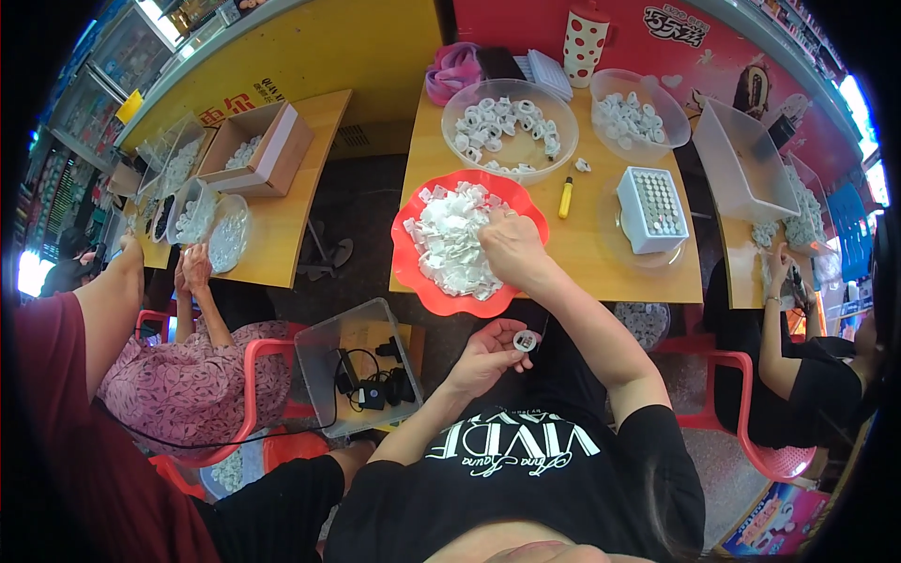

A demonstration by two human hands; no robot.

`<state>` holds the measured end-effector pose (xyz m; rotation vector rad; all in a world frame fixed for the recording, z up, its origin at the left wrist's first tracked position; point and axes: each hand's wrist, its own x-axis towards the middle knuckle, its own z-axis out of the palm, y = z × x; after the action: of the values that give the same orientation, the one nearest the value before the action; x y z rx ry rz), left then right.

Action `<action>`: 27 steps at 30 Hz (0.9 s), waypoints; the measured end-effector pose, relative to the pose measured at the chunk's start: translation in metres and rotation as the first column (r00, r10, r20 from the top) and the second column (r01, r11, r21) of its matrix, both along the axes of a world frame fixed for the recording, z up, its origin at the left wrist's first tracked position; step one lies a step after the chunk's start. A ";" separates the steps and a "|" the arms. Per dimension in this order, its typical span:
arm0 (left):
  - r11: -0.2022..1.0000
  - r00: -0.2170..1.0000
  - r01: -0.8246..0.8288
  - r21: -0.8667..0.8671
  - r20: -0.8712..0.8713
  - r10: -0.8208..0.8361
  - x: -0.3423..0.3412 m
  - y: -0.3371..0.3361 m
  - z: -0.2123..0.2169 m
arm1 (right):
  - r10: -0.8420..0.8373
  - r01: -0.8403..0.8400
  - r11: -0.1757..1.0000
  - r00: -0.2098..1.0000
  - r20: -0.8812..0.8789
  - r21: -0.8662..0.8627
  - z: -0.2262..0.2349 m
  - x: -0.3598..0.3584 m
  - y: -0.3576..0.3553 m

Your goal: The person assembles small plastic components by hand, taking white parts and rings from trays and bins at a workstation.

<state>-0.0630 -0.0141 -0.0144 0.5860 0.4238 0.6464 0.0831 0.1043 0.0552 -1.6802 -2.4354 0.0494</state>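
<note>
My left hand is low in front of the table edge, its fingers closed around a small round white part with a dark marking in its middle. Above and to the right, my right hand reaches over the right side of a red scalloped bowl. The bowl is heaped with small flat white plastic pieces. My right fingers are bent down at the heap; their tips are hidden, so I cannot make out what they pinch.
On my table stand a clear bowl of white ring-shaped parts, another clear bowl, a yellow-handled tool, a white box of round parts and a dotted tumbler. A clear bin holds cables. People work at both side tables.
</note>
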 end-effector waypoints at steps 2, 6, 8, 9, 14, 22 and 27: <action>1.000 1.000 -0.010 -0.003 0.020 0.010 -0.001 0.001 0.003 | -0.008 0.014 0.998 0.996 -0.087 0.066 -0.005 0.000 -0.002; 1.000 0.999 0.018 0.018 0.050 -0.019 0.002 0.001 0.005 | -0.026 0.024 1.000 0.995 -0.096 -0.017 -0.007 0.010 -0.006; 1.000 0.998 0.021 0.016 0.054 -0.022 0.004 0.001 0.004 | 0.110 -0.037 0.976 0.933 -0.343 0.213 0.011 0.016 -0.020; 1.000 0.997 0.019 0.006 0.078 -0.020 0.005 0.002 0.003 | 0.107 -0.035 0.977 0.933 -0.344 0.209 0.018 0.021 -0.028; 1.000 0.994 0.001 0.011 0.110 -0.002 0.013 0.002 -0.001 | -0.085 0.372 0.924 0.440 -0.894 0.095 0.018 0.062 -0.077; 1.000 0.995 0.028 -0.002 0.100 -0.027 0.026 0.002 -0.001 | -0.348 0.390 0.866 0.024 -0.937 -0.312 -0.040 0.094 -0.144; 0.998 0.995 0.053 -0.035 0.082 -0.050 0.032 0.004 0.007 | -0.379 0.145 0.897 -0.229 -0.897 -0.417 -0.029 0.088 -0.168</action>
<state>-0.0310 -0.0105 -0.0078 0.5324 0.3432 0.6100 0.1706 -0.0633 0.0259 -1.1825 -0.7189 1.0995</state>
